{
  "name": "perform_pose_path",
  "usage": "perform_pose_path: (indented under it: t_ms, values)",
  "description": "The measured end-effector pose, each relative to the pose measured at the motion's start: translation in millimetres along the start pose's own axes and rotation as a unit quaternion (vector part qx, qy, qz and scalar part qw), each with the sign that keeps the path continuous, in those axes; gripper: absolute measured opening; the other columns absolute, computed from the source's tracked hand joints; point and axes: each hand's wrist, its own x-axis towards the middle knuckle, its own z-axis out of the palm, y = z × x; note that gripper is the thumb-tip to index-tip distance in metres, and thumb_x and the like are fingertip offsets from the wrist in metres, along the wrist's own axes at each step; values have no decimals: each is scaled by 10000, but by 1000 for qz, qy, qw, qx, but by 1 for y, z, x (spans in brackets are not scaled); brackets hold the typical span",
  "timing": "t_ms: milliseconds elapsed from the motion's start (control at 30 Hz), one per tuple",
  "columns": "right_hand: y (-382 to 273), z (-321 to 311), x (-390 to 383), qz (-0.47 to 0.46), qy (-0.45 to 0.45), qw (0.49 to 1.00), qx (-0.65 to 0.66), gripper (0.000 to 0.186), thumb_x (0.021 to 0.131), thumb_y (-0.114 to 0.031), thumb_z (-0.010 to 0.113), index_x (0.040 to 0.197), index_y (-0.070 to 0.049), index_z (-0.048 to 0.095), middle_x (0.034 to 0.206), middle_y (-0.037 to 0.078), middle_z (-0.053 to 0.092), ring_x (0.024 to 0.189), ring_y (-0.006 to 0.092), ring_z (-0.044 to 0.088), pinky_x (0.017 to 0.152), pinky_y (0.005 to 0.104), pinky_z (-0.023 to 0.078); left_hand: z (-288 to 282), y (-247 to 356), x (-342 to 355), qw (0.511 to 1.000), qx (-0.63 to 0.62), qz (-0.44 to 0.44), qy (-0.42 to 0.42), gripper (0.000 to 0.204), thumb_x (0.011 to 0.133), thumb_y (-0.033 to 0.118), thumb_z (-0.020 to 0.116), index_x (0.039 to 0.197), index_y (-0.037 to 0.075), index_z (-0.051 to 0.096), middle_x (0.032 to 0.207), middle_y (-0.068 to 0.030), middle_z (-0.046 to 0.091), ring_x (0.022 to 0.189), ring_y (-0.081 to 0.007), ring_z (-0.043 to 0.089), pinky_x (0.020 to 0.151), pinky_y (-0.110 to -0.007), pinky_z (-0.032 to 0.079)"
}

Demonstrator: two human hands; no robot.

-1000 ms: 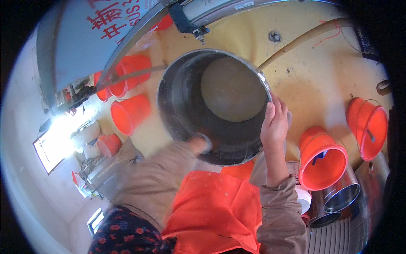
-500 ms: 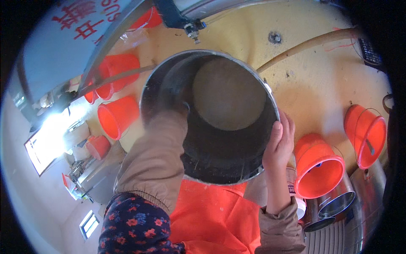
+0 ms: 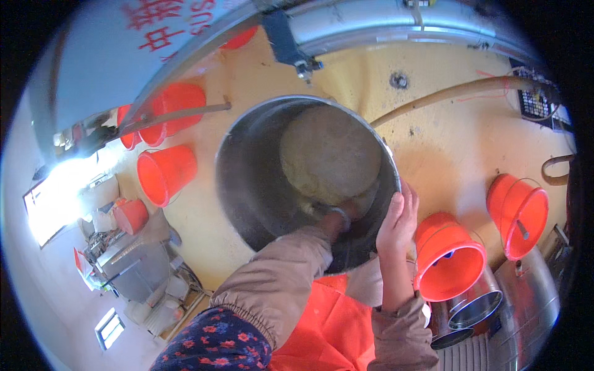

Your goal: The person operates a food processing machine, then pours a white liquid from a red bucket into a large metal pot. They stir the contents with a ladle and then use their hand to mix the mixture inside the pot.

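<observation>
A deep round metal pot [image 3: 247, 185] is tilted so that its mouth faces me, showing the dark inner wall and greyish bottom. My left hand [image 3: 343, 221] reaches far inside, low against the wall near the bottom. Blur and shadow hide its fingers; a pale smear shows beside it, and I cannot tell whether it is a cloth or wet metal. My right hand [image 3: 399, 224] grips the pot at the right edge of its rim, thumb toward the mouth and fingers around the outside.
Orange buckets [image 3: 451, 256] stand to the right, one [image 3: 520, 216] with a handle-like piece inside, near metal pails [image 3: 476, 309]. More orange buckets [image 3: 167, 173] lie left. A brown hose [image 3: 445, 96] crosses the yellowish floor. A large metal vessel [image 3: 204, 37] with a valve [image 3: 303, 69] overhangs the far side.
My left hand has moved from the pot's left wall rightward and deeper, to the lower part near the bottom. The right hand still holds the rim. The view has shifted slightly.
</observation>
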Motion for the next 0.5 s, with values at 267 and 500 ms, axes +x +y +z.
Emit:
perform_pose_path:
  t_ms: [267,500]
  values:
    - [-4,-2,-5,8,-8,999,-31,429,968,-312,287,1183,-21,517,1124,201,524,1058,354,480,929,412,360,-157,218,-30,642,-748,137,102,160,864,108,405,784,43,528,690,-127,516,642,-232,510,578,-352,481]
    - [-3,0,-5,-1,-5,1000,-5,439,965,-329,294,1184,-16,512,1117,199,526,1057,355,489,911,410,381,-227,120,-6,602,-728,166,284,346,921,200,331,1103,19,563,1181,-193,552,1054,-332,531,930,-468,427]
